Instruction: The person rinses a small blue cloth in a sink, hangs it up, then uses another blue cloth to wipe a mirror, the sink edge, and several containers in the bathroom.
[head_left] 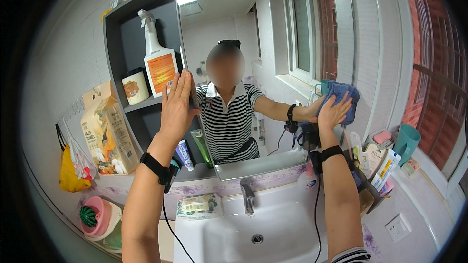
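My right hand (334, 110) holds a blue cloth (358, 98) pressed flat to the mirror (287, 44) near its right edge, the fingers spread across the fabric. At the mirror's left edge my left hand (176, 104) rests open, its fingers stretched upward and the palm by the frame. Just behind those fingers a white spray bottle (160, 70) with an orange label stands on the grey open shelf (129, 24). Dark straps with devices and cables sit on both wrists. The reflection repeats the right arm and part of the cloth.
Below lies a white washbasin (287, 219) with a metal faucet (247, 197) and a wipes pack (199, 206). A jar (135, 86) and tubes (185, 155) occupy the shelves. A towel bag (107, 136) hangs left. Right, a teal cup (407, 143) stands on the windowsill.
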Motion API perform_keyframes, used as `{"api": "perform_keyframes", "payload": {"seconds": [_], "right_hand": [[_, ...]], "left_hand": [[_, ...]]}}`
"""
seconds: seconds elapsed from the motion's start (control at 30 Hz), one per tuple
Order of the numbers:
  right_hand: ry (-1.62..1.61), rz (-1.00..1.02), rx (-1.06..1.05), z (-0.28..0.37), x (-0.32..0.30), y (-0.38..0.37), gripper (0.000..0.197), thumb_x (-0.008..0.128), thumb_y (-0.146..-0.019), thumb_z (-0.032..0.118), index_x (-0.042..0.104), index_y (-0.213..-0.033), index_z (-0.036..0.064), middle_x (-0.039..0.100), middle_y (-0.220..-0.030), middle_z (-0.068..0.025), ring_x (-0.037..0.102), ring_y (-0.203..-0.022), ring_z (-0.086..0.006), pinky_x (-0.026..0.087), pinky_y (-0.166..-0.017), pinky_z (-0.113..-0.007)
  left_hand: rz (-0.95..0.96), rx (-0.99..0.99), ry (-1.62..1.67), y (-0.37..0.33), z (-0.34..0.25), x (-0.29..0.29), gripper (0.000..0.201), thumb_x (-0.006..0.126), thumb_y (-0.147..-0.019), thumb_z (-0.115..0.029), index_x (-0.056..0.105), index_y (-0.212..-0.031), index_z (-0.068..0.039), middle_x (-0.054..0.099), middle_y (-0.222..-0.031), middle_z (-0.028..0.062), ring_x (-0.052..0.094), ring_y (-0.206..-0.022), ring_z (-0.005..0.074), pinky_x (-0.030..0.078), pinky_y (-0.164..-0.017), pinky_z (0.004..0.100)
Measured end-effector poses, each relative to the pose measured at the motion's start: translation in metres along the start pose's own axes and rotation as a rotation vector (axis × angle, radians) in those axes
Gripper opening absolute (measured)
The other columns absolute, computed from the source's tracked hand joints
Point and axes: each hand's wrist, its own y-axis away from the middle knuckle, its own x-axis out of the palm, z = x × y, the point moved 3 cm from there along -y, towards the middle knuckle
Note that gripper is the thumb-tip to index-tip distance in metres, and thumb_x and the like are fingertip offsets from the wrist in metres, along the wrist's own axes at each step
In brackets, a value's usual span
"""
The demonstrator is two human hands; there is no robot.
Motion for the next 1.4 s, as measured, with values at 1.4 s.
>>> {"api": "perform_keyframes", "payload": {"seconds": [1.4], "right_hand": [[-0.081,0.814,-1.122,0.019,-0.017,0.27,0.069,0.064,-0.074,0.035,0.034,-0.136,0.0325,0.031,-0.139,-0.0097,0.02,-0.133,-0.0295,0.013,-0.104,-0.056]], "left_hand": [[-0.201,-0.272,0.337,0.085,0.005,0.031,0.057,0.053,-0.088,-0.025,0.029,-0.136,-0.004,0.032,-0.14,0.0151,0.024,-0.133,0.0323,0.016,-0.108,0.0452]]}}
